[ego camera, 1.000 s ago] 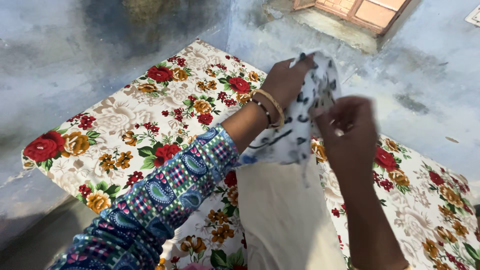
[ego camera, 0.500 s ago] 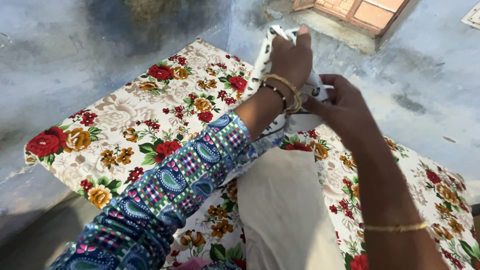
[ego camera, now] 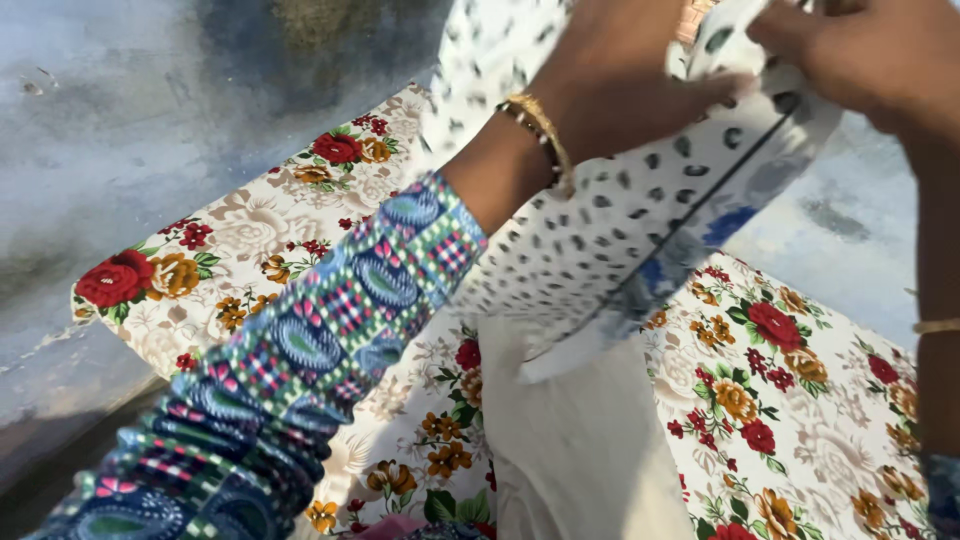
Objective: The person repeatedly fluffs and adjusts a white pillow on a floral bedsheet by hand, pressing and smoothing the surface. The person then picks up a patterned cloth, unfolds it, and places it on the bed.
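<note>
- The top edge of the frame cuts off both hands: only the back and wrist of the left hand (ego camera: 610, 75) show, and only the knuckles and part of the fingers of the right hand (ego camera: 880, 50).
- The upper end of the white cloth with dark spots and a blue-trimmed edge (ego camera: 610, 240) runs out of the frame, so its full shape cannot be made out.
- The left fingertips are buried in the cloth folds; the left grip is closed on the spotted cloth, bunching it near the top.
- The right grip pinches the same cloth by its upper right edge, fingers curled tight around it.
- The cloth hangs between the two hands and drapes down below them, its lower corner dangling over a plain cream fabric (ego camera: 580, 450).
- The cream fabric lies on a flower-printed sheet with red and orange blooms (ego camera: 250, 240), which covers the surface below.
- A patterned blue, green and pink sleeve (ego camera: 300, 370) covers the left forearm, with gold and dark bangles (ego camera: 535, 135) at the wrist.
- A thin gold bangle (ego camera: 938, 326) circles the right wrist.
- Blue-grey wall behind is blurred.
</note>
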